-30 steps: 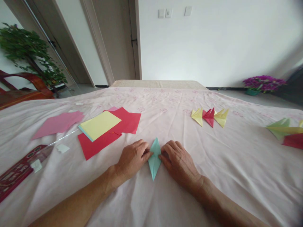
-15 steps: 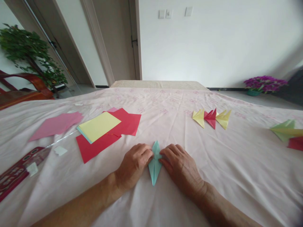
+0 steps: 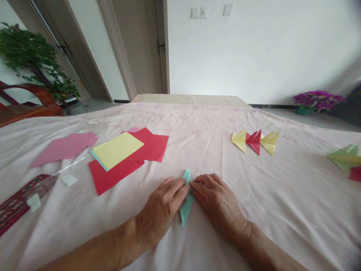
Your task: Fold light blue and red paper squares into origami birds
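Head view, and the left hand [image 3: 163, 205] has just brought its fingers further across the teal folded paper [image 3: 186, 213], holding it down on the cloth [image 3: 208, 244], so a fold seems to be getting pressed. The right hand [image 3: 221, 205] grips the paper's right edge (close work, this), the yellow sheet [image 3: 118, 150] lying beyond the paper to the left.

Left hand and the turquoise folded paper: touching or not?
Touching. The head view shows the left hand's fingertips lying over the upper-middle part of the turquoise folded paper, covering its left edge, no gap visible.
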A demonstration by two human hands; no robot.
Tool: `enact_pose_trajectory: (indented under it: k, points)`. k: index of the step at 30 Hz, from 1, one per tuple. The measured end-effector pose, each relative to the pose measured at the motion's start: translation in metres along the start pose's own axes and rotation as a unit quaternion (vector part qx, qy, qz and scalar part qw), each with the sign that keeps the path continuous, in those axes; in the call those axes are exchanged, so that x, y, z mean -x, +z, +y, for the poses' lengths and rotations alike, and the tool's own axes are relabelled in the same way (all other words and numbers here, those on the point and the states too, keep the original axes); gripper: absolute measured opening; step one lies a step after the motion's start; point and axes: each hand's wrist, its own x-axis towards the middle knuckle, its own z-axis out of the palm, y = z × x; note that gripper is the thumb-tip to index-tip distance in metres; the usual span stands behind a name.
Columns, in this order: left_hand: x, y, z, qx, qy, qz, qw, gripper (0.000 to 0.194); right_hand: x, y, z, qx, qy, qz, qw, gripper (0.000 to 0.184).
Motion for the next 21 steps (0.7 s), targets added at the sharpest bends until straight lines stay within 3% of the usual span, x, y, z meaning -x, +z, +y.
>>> enact_pose_trajectory:
  k: [12,17,21]
  points:
    - [0.007,-0.002,0.005,-0.1,0.025,-0.106,0.989,0.045,-0.002,0.001,0.002,0.013,0.027,-0.014,0.999,0.019]
    - [0.01,-0.009,0.011,-0.057,0.009,-0.158,0.986,0.075,-0.001,0.002,0.004,-0.001,0.019,-0.005,1.0,0.031]
    - [0.008,-0.012,0.015,-0.05,-0.023,-0.196,0.979,0.098,0.003,-0.002,0.004,-0.034,-0.008,0.008,0.999,0.03]
